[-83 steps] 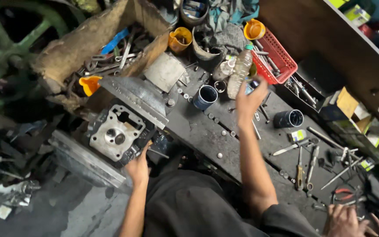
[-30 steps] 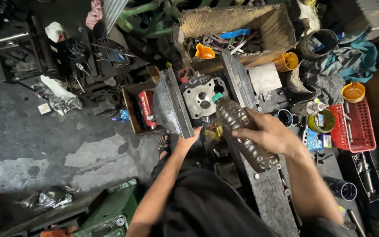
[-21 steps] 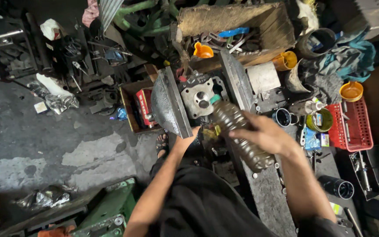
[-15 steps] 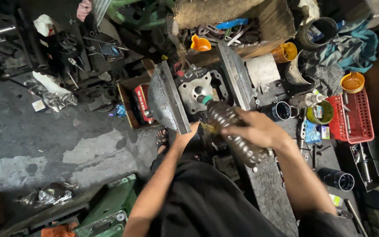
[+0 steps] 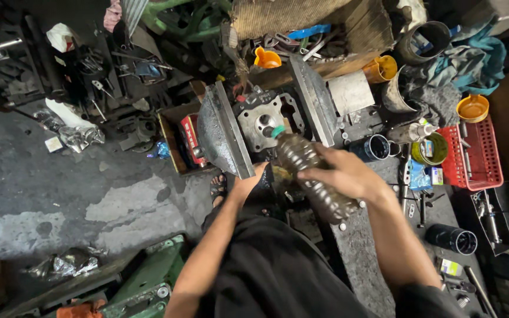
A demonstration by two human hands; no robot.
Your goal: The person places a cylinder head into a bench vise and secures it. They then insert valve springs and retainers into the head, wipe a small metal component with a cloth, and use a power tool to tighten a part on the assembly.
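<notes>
Oil-stained concrete floor [image 5: 60,188] spreads across the left of a cluttered workshop, scrap foil and metal parts scattered over it. Near the centre, the left hand [image 5: 248,184] presses against the near edge of a grey metal plate [image 5: 222,138] flanking a cylinder head [image 5: 263,121]. Just right, the right hand [image 5: 346,175] clamps around a ribbed plastic bottle [image 5: 313,176] of dark liquid, its green cap tilted toward the casting. Farther right, a red basket [image 5: 472,156] sits on the grimy workbench [image 5: 366,247].

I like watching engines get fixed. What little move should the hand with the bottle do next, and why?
Probably tip the bottle a bit further. The right hand holds it slanted, its green cap end just beside the round hole in the metal engine part, which the left hand steadies.
</notes>
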